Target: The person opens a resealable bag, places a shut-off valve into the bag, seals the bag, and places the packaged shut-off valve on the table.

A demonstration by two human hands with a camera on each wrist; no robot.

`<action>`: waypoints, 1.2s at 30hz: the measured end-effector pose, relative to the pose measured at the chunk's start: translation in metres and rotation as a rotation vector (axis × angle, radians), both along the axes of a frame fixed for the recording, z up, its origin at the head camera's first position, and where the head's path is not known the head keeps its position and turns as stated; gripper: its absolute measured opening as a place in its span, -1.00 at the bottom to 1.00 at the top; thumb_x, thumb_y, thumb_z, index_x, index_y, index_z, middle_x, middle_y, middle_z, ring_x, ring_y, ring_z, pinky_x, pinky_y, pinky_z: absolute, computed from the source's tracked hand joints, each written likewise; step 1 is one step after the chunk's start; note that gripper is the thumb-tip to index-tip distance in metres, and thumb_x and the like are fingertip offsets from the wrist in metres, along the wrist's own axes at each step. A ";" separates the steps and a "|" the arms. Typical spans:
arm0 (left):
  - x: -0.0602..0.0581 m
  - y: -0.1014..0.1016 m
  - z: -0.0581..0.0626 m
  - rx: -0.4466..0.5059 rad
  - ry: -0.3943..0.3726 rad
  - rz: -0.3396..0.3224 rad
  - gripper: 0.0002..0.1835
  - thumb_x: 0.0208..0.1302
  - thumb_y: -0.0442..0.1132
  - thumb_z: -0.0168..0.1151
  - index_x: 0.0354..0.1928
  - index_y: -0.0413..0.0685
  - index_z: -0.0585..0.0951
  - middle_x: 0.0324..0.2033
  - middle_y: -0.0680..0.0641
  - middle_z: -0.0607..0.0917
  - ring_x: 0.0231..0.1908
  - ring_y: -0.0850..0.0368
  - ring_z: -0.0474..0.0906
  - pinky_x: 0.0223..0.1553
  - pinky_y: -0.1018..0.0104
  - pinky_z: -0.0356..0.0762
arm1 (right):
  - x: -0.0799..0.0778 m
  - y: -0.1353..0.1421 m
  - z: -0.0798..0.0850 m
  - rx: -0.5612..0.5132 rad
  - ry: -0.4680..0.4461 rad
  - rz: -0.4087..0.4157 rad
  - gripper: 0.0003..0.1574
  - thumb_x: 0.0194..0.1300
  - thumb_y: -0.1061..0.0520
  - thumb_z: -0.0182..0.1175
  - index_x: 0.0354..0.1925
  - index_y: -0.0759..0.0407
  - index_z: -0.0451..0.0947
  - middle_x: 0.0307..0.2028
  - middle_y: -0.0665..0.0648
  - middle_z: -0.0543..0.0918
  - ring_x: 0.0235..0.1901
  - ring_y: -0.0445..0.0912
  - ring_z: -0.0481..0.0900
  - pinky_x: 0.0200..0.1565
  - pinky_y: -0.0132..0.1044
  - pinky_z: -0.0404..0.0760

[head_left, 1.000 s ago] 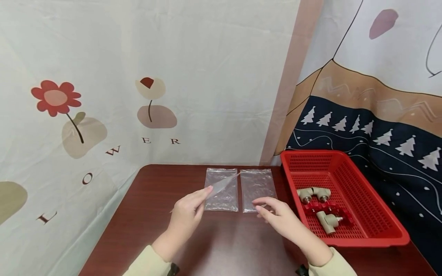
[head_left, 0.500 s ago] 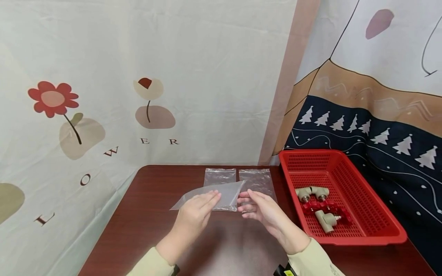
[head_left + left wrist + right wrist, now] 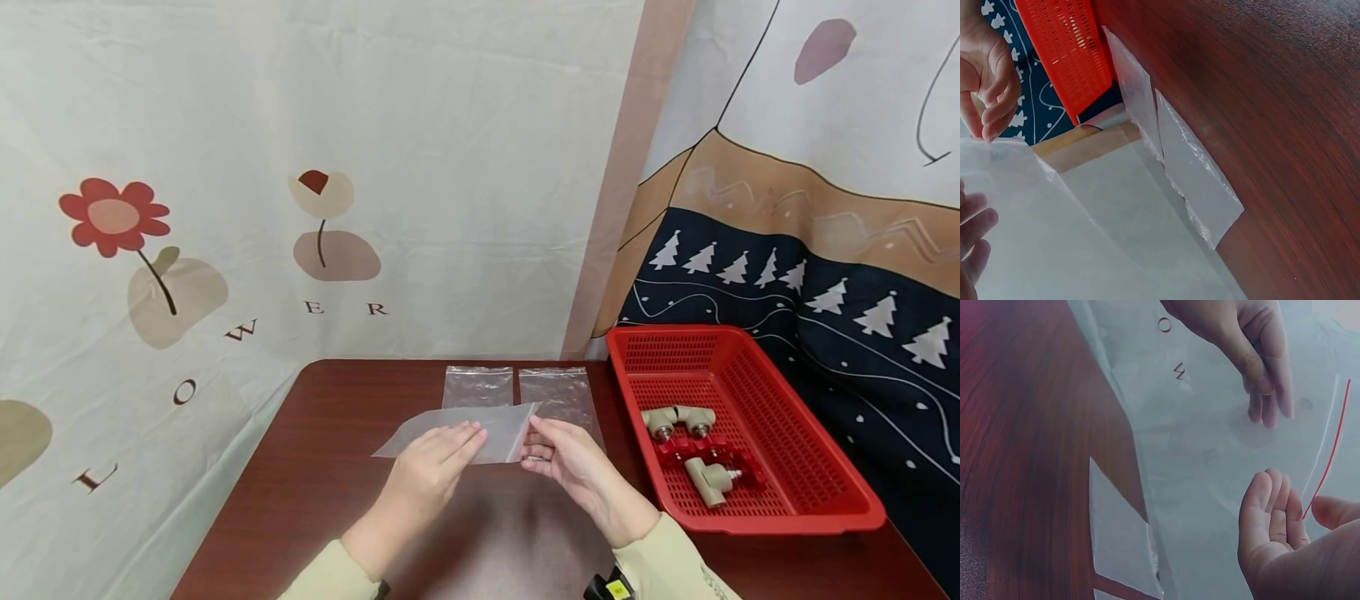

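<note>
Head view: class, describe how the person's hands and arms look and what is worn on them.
The left hand and right hand are bare, with no gloves. The left sleeve and right sleeve are long and pale yellow-green; the right has a faint dark marking. Below it sits a black device with a yellow label.

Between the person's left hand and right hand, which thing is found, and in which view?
A clear bag spans the gap from the left hand to the right hand; the head view shows this plainly. Both wrist views show it too.
</note>
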State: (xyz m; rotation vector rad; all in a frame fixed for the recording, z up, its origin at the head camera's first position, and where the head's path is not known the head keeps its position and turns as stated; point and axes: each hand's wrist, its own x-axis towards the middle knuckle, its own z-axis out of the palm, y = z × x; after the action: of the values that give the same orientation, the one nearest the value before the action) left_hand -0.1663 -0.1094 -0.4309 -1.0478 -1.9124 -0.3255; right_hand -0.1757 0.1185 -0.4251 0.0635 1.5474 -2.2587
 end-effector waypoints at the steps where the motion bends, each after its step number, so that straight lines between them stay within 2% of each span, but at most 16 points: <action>1: 0.000 0.000 -0.001 -0.009 0.001 0.003 -0.62 0.49 -0.29 -0.20 -0.06 -0.12 0.67 -0.14 -0.08 0.73 -0.16 0.08 0.69 -0.15 0.14 0.62 | 0.000 0.000 0.000 0.003 -0.001 0.001 -0.83 0.38 0.09 0.08 -0.25 0.15 0.55 -0.42 0.01 0.64 -0.39 -0.17 0.62 -0.26 -0.32 0.65; 8: 0.001 -0.001 -0.005 -0.074 0.012 0.024 -0.57 0.51 -0.29 -0.27 -0.04 -0.10 0.67 -0.12 -0.07 0.73 -0.12 0.08 0.68 -0.12 0.15 0.60 | -0.002 0.001 -0.003 0.058 -0.006 0.011 -0.75 0.35 0.04 0.11 -0.22 0.22 0.55 -0.46 0.00 0.65 -0.43 -0.18 0.62 -0.29 -0.33 0.65; 15: 0.001 -0.003 -0.009 -0.084 0.020 0.022 -0.63 0.43 -0.33 -0.17 -0.04 -0.10 0.67 -0.12 -0.06 0.73 -0.12 0.08 0.67 -0.10 0.16 0.59 | -0.001 0.002 -0.006 0.059 0.011 0.015 -0.86 0.33 0.19 0.09 -0.30 0.15 0.59 -0.49 -0.01 0.67 -0.45 -0.20 0.61 -0.30 -0.31 0.65; 21: 0.001 -0.004 -0.012 -0.102 0.030 0.014 -0.64 0.18 -0.36 0.00 -0.04 -0.10 0.66 -0.11 -0.07 0.73 -0.12 0.08 0.67 -0.11 0.16 0.59 | -0.001 0.002 -0.005 0.097 -0.016 0.015 -0.71 0.34 -0.03 0.13 -0.36 0.14 0.59 -0.52 -0.01 0.63 -0.47 -0.20 0.59 -0.31 -0.31 0.65; 26: 0.001 -0.005 -0.013 -0.107 0.033 0.015 -0.64 0.16 -0.36 0.00 -0.04 -0.10 0.67 -0.11 -0.07 0.73 -0.12 0.07 0.67 -0.11 0.16 0.59 | 0.000 0.003 -0.007 0.127 -0.008 0.003 -0.80 0.30 0.07 0.16 -0.35 0.16 0.61 -0.51 0.00 0.65 -0.47 -0.18 0.59 -0.31 -0.30 0.65; 33: 0.003 -0.006 -0.012 -0.121 0.025 0.012 -0.63 0.10 -0.36 0.04 -0.05 -0.10 0.67 -0.12 -0.07 0.73 -0.11 0.07 0.67 -0.11 0.17 0.59 | 0.000 0.003 -0.011 0.162 0.000 0.005 -0.80 0.28 0.08 0.17 -0.32 0.20 0.60 -0.53 0.00 0.63 -0.48 -0.19 0.57 -0.32 -0.31 0.64; 36: 0.003 -0.005 -0.013 -0.107 0.010 0.007 -0.67 0.20 -0.35 0.01 -0.06 -0.08 0.67 -0.12 -0.06 0.73 -0.11 0.08 0.67 -0.12 0.18 0.60 | 0.001 0.005 -0.011 0.149 0.025 0.012 -0.86 0.27 0.18 0.15 -0.28 0.22 0.61 -0.54 -0.01 0.62 -0.49 -0.20 0.57 -0.32 -0.33 0.64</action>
State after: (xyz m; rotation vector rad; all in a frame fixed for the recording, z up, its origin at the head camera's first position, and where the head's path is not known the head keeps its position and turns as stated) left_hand -0.1635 -0.1148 -0.4435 -1.1099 -1.9420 -0.2154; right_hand -0.1746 0.1232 -0.4365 0.0676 1.7224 -2.1396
